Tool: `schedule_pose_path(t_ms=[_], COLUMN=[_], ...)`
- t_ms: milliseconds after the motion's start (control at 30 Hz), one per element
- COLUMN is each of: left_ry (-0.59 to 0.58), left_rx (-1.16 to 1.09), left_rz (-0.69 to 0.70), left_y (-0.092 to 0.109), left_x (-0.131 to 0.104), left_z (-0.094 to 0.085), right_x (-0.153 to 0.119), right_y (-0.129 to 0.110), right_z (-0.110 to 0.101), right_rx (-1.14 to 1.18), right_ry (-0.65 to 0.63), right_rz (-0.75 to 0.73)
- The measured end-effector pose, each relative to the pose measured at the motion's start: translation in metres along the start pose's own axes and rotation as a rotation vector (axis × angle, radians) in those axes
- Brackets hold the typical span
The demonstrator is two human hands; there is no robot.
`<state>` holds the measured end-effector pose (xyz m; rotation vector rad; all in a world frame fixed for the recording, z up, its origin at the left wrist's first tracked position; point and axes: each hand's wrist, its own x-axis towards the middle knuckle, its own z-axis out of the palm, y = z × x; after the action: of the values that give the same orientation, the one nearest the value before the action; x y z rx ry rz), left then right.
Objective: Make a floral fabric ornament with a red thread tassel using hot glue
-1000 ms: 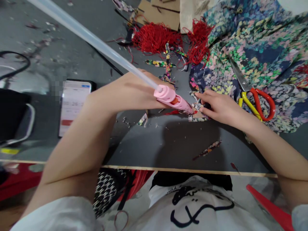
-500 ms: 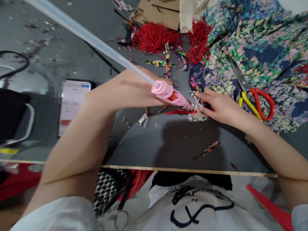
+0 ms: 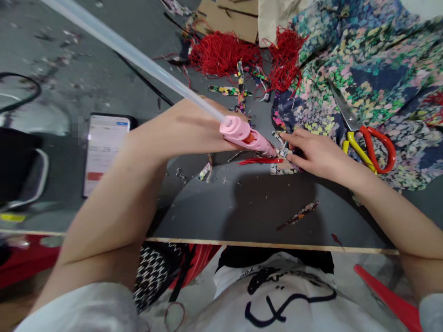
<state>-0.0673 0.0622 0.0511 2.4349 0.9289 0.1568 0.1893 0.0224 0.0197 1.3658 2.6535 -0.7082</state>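
Observation:
A pink hot glue gun (image 3: 247,136) with a long translucent glue stick (image 3: 148,64) in its back is held by my left hand (image 3: 207,122), whose fingers are mostly hidden behind the gun. Its nozzle points down at a small piece of floral fabric (image 3: 285,169) on the table. A red thread tassel (image 3: 259,161) lies with its bound end on that piece. My right hand (image 3: 308,150) pinches a folded edge of the fabric between thumb and fingers, close beside the nozzle.
Orange-and-yellow-handled scissors (image 3: 367,143) lie on a large floral cloth (image 3: 374,83) at right. Red thread bundles (image 3: 224,53) sit at the back, near cardboard (image 3: 238,18). A phone (image 3: 107,152) lies at left. Fabric scraps (image 3: 299,216) dot the table near its front edge.
The glue gun's back end has shifted very slightly to the right and its glue stick with it. My right hand stays in place on the fabric.

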Motion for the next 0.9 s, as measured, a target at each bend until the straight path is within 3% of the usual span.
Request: schedule_pose_path(t_ms=[233,333,500,667,900], left_ry=[0.014,0.054,0.042,0.061,0.140], left_rx=[0.094,0.144,0.056,-0.007,0.186], left_rz=[0.017,0.087,0.081,0.047,0.145], left_y=[-0.001,0.000,0.000,0.001,-0.002], left_x=[-0.003,-0.003,-0.002,-0.002,0.003], left_z=[-0.003,0.001,0.004,0.002,0.005], right_x=[0.000,0.000,-0.002,0.000,0.010], right_y=[0.000,0.000,-0.003,-0.005,-0.006], right_z=[0.001,0.001,0.002,0.010,0.015], right_rx=[-0.009,-0.013,0.001,0.072,0.197], right_ry=[0.012,0.020,0.049,0.183,0.314], right_rz=[-0.003,-0.003,0.035,0.089,0.081])
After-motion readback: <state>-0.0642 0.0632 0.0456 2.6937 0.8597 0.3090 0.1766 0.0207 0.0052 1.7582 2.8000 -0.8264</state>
